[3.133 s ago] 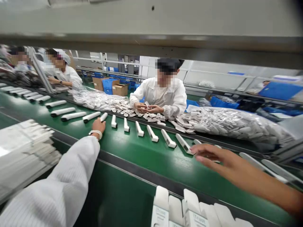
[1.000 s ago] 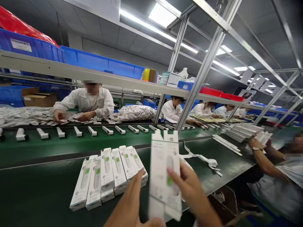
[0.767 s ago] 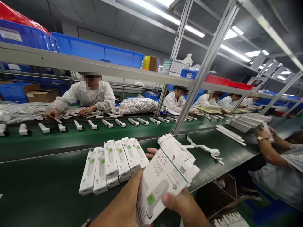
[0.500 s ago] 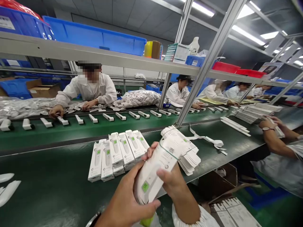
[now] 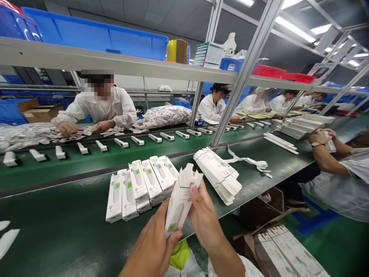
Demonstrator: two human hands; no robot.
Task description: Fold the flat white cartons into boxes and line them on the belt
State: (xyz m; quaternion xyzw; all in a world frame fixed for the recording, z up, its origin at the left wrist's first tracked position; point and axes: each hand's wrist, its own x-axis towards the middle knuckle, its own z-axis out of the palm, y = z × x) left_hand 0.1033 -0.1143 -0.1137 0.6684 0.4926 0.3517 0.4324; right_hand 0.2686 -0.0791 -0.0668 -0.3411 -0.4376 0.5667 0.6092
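Two hands on one white carton [image 5: 178, 207] in the head view: left hand [image 5: 151, 240] with its grip clamped around the lower end, right hand [image 5: 203, 209] clamped near the raised flaps, boxes [image 5: 140, 182] grouped nearby on the bench [image 5: 72, 215].

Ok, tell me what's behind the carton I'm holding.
Beyond the carton: green table, boxes at left, flattened cartons at right, and the belt further back. What the carton directly covers cannot be seen.
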